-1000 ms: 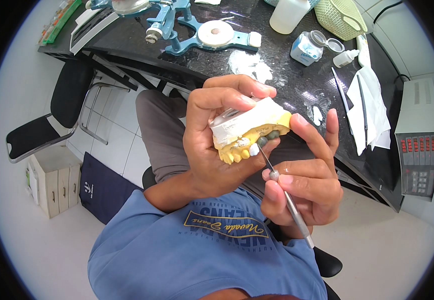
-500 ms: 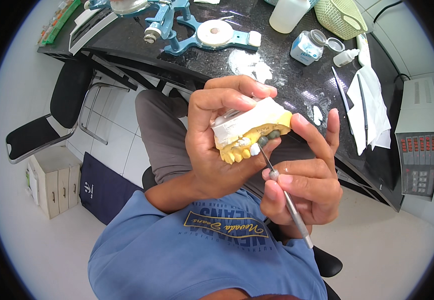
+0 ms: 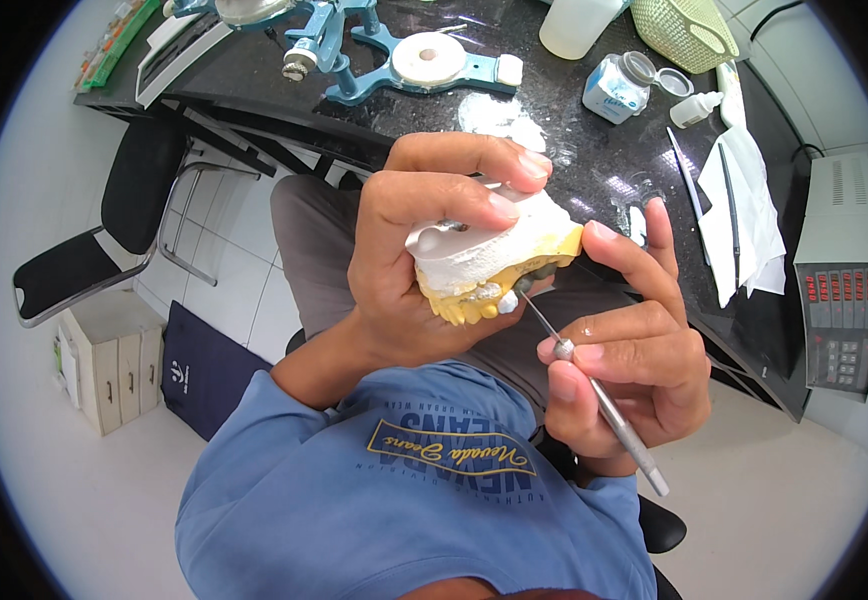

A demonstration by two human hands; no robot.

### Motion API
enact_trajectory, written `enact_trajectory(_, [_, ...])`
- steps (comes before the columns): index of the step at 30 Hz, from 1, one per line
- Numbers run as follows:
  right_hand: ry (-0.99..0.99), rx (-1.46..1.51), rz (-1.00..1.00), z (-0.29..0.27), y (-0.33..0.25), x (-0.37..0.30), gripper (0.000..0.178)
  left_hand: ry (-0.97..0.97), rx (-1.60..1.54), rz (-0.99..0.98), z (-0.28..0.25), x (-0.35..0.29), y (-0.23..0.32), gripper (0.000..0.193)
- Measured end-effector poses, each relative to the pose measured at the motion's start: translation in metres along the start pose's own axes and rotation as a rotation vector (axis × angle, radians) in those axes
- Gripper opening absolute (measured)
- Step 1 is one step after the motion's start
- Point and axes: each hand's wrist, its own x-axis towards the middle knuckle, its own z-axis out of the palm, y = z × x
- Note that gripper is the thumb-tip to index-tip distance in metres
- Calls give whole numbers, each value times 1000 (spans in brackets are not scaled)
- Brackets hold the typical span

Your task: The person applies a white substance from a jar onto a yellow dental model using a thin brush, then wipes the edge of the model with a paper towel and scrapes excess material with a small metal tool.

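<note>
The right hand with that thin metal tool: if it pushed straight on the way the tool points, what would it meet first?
The dental cast. The right hand aims the metal tool up and left, its tip already at the yellow teeth, apparently touching. Behind them lies the left hand.

Little was altered over the second. The dental cast [image 3: 499, 255] was kept gripped in the left hand [image 3: 424, 250], at most tilted very slightly. The tip of the metal instrument [image 3: 594, 390], pinched in the right hand [image 3: 629, 365], was kept at the cast's teeth, its angle hardly changed.
</note>
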Motion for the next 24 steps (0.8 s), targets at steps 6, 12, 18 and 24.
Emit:
enact_trajectory(6, [-4,-25,5,0,0,-1,12,3,-1,3,1,1,0,53])
enact_trajectory(12, [10,-6,7,0,0,-2,12,-10,6,15,-1,1,-1,53])
enact_trajectory(18, [-11,-37,-1,-3,0,-2,13,-17,7,8,1,2,1,53])
enact_trajectory(24, [-10,-76,-16,-2,1,-2,14,-8,11,11,3,0,0,53])
